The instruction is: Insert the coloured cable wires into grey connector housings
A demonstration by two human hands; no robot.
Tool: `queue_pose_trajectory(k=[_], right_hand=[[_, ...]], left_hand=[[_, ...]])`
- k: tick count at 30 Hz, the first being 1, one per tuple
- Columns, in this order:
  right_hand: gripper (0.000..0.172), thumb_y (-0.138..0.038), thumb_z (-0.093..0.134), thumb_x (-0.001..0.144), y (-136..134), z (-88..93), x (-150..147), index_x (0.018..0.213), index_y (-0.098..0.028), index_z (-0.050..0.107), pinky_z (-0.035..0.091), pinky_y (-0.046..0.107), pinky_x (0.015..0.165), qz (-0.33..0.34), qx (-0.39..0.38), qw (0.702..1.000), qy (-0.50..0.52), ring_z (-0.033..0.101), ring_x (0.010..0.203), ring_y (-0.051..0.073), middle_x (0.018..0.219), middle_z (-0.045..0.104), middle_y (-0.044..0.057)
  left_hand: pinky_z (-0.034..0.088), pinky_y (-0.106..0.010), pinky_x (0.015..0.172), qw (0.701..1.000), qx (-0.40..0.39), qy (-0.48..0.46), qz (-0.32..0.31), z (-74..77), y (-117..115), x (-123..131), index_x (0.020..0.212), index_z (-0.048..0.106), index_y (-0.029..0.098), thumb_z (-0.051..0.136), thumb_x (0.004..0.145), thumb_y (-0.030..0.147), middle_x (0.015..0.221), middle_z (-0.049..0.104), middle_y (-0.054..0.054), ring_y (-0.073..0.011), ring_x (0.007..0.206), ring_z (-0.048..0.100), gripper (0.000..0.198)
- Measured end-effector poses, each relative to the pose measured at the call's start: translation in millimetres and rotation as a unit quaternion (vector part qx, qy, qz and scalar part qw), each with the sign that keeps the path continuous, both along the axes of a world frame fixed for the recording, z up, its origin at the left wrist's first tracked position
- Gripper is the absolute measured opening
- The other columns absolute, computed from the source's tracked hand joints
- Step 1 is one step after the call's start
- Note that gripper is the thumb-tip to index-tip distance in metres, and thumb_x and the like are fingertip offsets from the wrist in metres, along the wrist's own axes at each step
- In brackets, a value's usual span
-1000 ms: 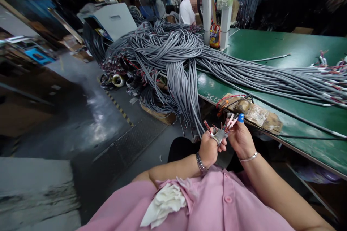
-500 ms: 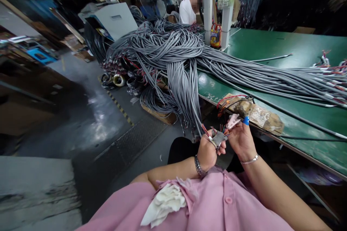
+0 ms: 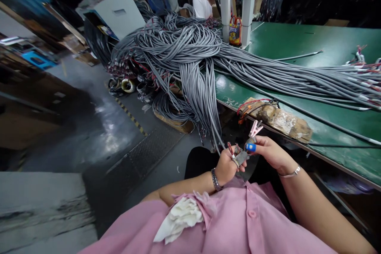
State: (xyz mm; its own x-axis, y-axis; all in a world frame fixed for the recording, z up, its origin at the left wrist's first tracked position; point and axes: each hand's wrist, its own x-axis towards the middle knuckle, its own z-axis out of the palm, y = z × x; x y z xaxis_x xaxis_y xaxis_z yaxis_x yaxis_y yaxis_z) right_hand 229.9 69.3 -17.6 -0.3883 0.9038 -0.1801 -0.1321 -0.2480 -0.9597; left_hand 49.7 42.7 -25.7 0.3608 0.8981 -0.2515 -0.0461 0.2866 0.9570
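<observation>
My left hand (image 3: 226,167) is closed round the end of a grey cable (image 3: 214,130), whose thin coloured wires (image 3: 231,149) fan out above my fist. A grey tape wrap covers one finger there. My right hand (image 3: 272,151) pinches a small pink clip (image 3: 254,128) by its base, right beside the wire ends; its fingertip wears blue tape (image 3: 251,147). The held cable runs up into a big bundle of grey cables (image 3: 190,53) hanging off the green table (image 3: 300,43).
A tape-wrapped wooden block (image 3: 279,119) with red and black leads lies on the table's near edge. Cable ends with red wires (image 3: 361,67) lie at the right. Another person in a white shirt (image 3: 201,2) sits beyond the pile, by white posts (image 3: 247,4).
Both hands have dropped a little lower and nearer my body. My right hand has turned, so its taped fingertip now points left at the wire ends, with the pink clip sticking up.
</observation>
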Motion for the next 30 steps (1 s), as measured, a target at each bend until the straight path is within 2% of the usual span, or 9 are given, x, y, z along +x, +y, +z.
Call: queue_pose_trajectory(k=[3,5,10,13,16,19,23,25,30], right_hand=[[0.018,-0.035,0.072,0.078,-3,6.9,-5,0.077,-0.017,0.071,0.047,0.026,0.055,0.042,0.043,0.997,-0.051,0.057,0.057,0.013,0.066,0.067,0.002],[0.016,-0.034,0.072,0.078,-5,8.2,-8,0.079,-0.018,0.071,0.047,0.026,0.055,0.041,0.076,0.994,-0.070,0.058,0.059,0.015,0.067,0.067,0.002],[0.018,-0.037,0.070,0.080,-7,-0.6,-4,0.081,-0.019,0.071,0.046,0.027,0.061,-0.101,0.100,0.987,-0.076,0.056,0.065,0.014,0.073,0.067,0.002],[0.022,-0.040,0.071,0.079,-15,-8.6,-3,0.090,-0.020,0.072,0.046,0.027,0.062,-0.131,0.060,0.989,-0.044,0.056,0.069,0.015,0.082,0.068,0.003],[0.021,-0.037,0.072,0.078,-26,-13.3,-13,0.093,-0.022,0.071,0.045,0.027,0.063,-0.155,0.049,0.987,-0.007,0.055,0.070,0.014,0.084,0.067,0.003],[0.012,-0.034,0.071,0.080,-31,-13.1,-22,0.082,-0.022,0.069,0.043,0.027,0.063,-0.188,0.058,0.980,0.014,0.052,0.065,0.013,0.073,0.063,0.000],[0.011,-0.029,0.073,0.076,-18,-8.2,-14,0.073,-0.021,0.065,0.040,0.026,0.059,-0.256,0.042,0.965,0.035,0.047,0.060,0.012,0.065,0.056,-0.002],[0.013,-0.027,0.073,0.075,-11,-6.3,-7,0.070,-0.021,0.063,0.039,0.025,0.057,-0.260,0.019,0.964,0.059,0.043,0.057,0.011,0.061,0.051,-0.004],[0.017,-0.032,0.068,0.081,-14,-10.6,-3,0.071,-0.020,0.063,0.040,0.025,0.059,-0.196,-0.022,0.974,0.107,0.043,0.058,0.011,0.063,0.049,-0.003]], left_hand=[[0.038,-0.020,0.042,0.994,-0.010,0.027,-0.101,1.2,3,0,0.068,0.060,0.013,0.065,0.077,0.046,0.057,0.063,-0.005,-0.0119,0.045,0.059,0.034],[0.039,-0.020,0.043,0.990,-0.023,0.039,-0.136,1.4,6,0,0.065,0.061,0.013,0.067,0.075,0.045,0.055,0.063,-0.005,-0.0127,0.045,0.059,0.034],[0.033,-0.018,0.037,0.997,-0.050,-0.012,-0.062,-1.4,14,-2,0.069,0.062,0.012,0.065,0.075,0.048,0.058,0.064,-0.006,-0.0123,0.043,0.060,0.037],[0.030,-0.018,0.037,0.996,-0.067,-0.057,0.000,-3.8,16,0,0.074,0.063,0.011,0.064,0.076,0.051,0.058,0.063,-0.005,-0.0115,0.042,0.059,0.039],[0.030,-0.019,0.037,0.995,-0.065,-0.079,0.021,-4.2,15,3,0.071,0.061,0.012,0.064,0.075,0.052,0.059,0.064,-0.005,-0.0114,0.042,0.059,0.041],[0.035,-0.019,0.039,0.995,-0.064,-0.082,0.000,-2.4,12,5,0.071,0.061,0.011,0.065,0.075,0.053,0.060,0.065,-0.007,-0.0134,0.046,0.061,0.042],[0.046,-0.022,0.047,0.989,-0.079,-0.063,-0.107,-1.9,7,1,0.076,0.065,0.010,0.068,0.073,0.050,0.067,0.069,-0.011,-0.0179,0.056,0.067,0.040],[0.045,-0.022,0.046,0.989,-0.084,-0.050,-0.114,-3.5,6,-2,0.075,0.066,0.010,0.069,0.073,0.049,0.068,0.070,-0.012,-0.0186,0.057,0.068,0.040],[0.039,-0.019,0.039,0.991,-0.093,-0.091,-0.014,-6.9,10,-5,0.080,0.066,0.009,0.067,0.074,0.048,0.068,0.069,-0.011,-0.0190,0.054,0.067,0.040]])
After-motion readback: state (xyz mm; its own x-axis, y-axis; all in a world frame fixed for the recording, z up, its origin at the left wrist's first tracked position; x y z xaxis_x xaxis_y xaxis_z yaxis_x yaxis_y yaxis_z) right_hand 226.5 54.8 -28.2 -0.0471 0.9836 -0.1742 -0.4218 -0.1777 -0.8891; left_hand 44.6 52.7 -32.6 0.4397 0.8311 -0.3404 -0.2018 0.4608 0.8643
